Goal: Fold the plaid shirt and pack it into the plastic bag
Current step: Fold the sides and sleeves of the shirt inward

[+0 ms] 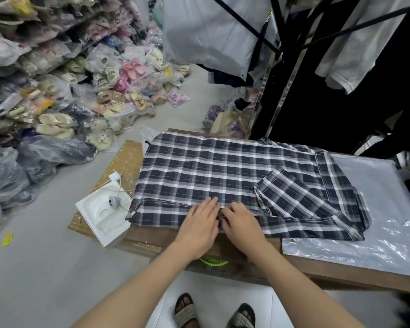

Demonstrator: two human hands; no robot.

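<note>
A dark blue and white plaid shirt (213,171) lies spread flat on a low wooden table (317,263), with one sleeve folded back across its right side. My left hand (200,223) rests flat on the shirt's near edge, fingers together. Touching it on the right, my right hand (243,222) pinches the fabric at that same edge. A clear plastic bag (374,233) lies flat on the table under and to the right of the shirt.
A white moulded tray with a small grey device and cable (104,209) sits on cardboard left of the table. Bagged sandals and shoes (64,95) pile up at the left and back. Hanging garments and a black rack (329,55) stand behind. My sandalled feet show below.
</note>
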